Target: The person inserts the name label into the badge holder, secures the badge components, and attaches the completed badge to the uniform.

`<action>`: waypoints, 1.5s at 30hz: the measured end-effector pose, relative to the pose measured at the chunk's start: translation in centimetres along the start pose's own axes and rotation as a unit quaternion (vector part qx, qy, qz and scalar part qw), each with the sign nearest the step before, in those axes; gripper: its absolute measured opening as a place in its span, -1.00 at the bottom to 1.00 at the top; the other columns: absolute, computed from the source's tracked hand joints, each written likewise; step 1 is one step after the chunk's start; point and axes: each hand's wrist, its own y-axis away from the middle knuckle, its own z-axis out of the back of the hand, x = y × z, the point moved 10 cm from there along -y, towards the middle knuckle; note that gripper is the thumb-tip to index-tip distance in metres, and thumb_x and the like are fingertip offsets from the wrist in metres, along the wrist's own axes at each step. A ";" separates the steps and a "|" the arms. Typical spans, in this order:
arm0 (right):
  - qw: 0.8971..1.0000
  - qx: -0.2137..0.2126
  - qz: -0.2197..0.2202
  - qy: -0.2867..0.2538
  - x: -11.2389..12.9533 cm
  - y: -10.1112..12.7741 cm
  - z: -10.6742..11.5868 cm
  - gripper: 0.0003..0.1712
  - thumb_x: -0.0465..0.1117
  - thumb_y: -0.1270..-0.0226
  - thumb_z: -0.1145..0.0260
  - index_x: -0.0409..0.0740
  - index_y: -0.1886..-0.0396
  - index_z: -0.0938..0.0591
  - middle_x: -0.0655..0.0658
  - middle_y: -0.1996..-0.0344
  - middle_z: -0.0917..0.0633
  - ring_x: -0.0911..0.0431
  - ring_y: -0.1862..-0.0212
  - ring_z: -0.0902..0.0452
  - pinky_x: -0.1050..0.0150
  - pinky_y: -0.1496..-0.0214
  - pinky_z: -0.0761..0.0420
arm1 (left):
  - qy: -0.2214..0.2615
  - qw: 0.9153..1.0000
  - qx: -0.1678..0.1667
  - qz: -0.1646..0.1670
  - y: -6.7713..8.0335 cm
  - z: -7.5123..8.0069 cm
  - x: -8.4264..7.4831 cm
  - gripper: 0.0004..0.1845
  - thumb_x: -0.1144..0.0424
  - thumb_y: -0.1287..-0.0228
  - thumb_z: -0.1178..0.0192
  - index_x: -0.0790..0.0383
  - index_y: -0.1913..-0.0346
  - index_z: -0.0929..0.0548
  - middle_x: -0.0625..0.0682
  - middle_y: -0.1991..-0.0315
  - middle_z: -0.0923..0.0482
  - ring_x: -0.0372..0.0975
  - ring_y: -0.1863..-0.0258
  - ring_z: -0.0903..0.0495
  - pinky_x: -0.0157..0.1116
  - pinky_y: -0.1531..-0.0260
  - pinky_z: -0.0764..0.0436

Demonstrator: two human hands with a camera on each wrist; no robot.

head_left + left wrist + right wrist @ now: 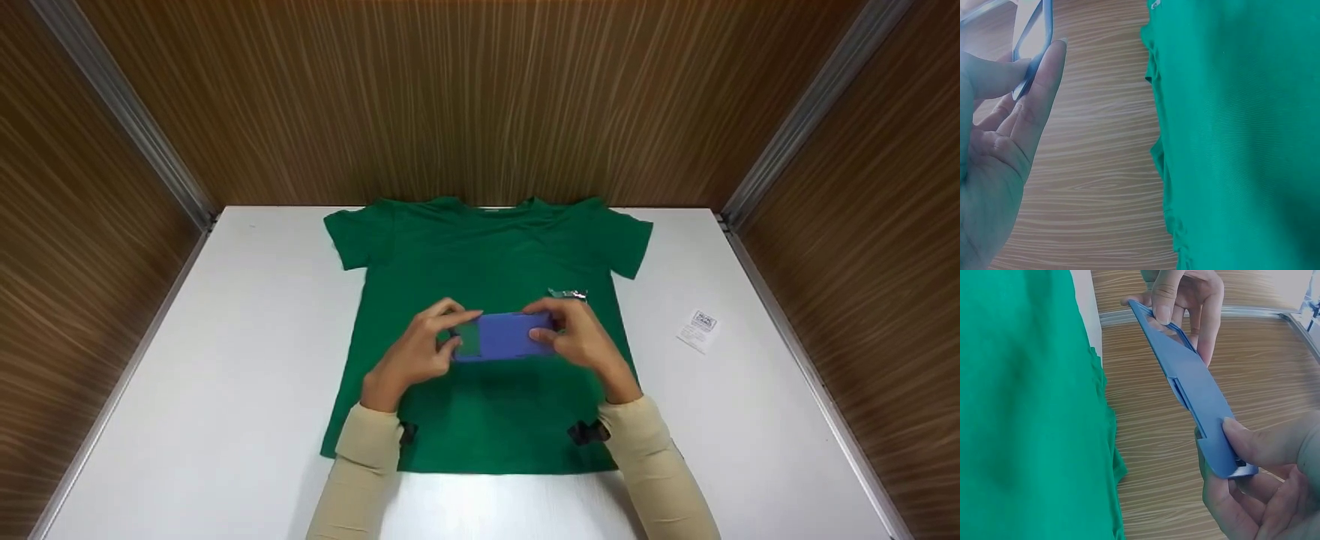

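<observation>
A thin blue-violet case (504,335), which looks like a phone case, is held level above a green T-shirt (495,255). One end of it has a wide opening, through which the green cloth shows. My left hand (420,345) pinches the rim at that end between thumb and fingers. The right hand (581,337) grips the solid end, its thumb (1244,441) lying on the flat face. A notch breaks the long edge of the case in the right wrist view. The left wrist view catches only the rim (1033,70) of the opening.
Flat on the white table (225,360) lies the T-shirt, its neck towards the back panel (480,97). A small shiny silver packet (568,294) sits on the shirt just beyond my right hand. To the right is a white printed card (699,331). Wood-grain panels enclose the sides.
</observation>
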 end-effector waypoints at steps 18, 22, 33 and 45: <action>1.000 0.000 -0.006 0.003 -0.4 0.0 0.4 -0.74 -0.42 -0.38 -0.36 -0.24 -0.03 -0.74 -0.35 0.01 -0.73 -0.06 0.16 -0.64 0.07 0.08 -0.66 | -0.002 1.000 -0.008 -0.004 0.1 0.5 0.3 -0.47 0.62 -0.33 -0.18 0.19 -0.29 -0.67 0.21 -0.03 -0.58 0.00 0.09 -0.57 0.01 0.07 -0.64; 1.000 0.000 -0.009 0.004 -0.5 0.0 0.5 -0.74 -0.42 -0.38 -0.36 -0.24 -0.04 -0.74 -0.35 0.00 -0.73 -0.08 0.14 -0.64 0.04 0.05 -0.66 | 0.003 1.000 -0.006 -0.002 0.2 0.5 0.6 -0.47 0.64 -0.32 -0.17 0.21 -0.30 -0.66 0.27 -0.03 -0.58 0.05 0.10 -0.57 0.07 0.08 -0.63; 1.000 -0.008 -0.016 0.007 -1.0 0.2 1.2 -0.74 -0.45 -0.37 -0.35 -0.27 -0.02 -0.73 -0.36 0.00 -0.71 -0.08 0.13 -0.63 0.03 0.04 -0.66 | -0.016 1.000 -0.011 -0.004 0.4 0.8 0.8 -0.49 0.63 -0.33 -0.15 0.26 -0.30 -0.65 0.25 -0.03 -0.59 -0.01 0.13 -0.56 -0.09 0.15 -0.56; 1.000 -0.014 -0.023 0.012 -1.8 0.1 2.3 -0.74 -0.48 -0.39 -0.31 -0.29 -0.02 -0.72 -0.37 -0.01 -0.73 -0.10 0.11 -0.63 -0.03 0.00 -0.66 | -0.021 0.999 -0.023 0.015 0.6 1.7 1.4 -0.46 0.65 -0.36 -0.11 0.23 -0.33 -0.63 0.24 -0.03 -0.57 0.00 0.16 -0.53 0.11 0.17 -0.57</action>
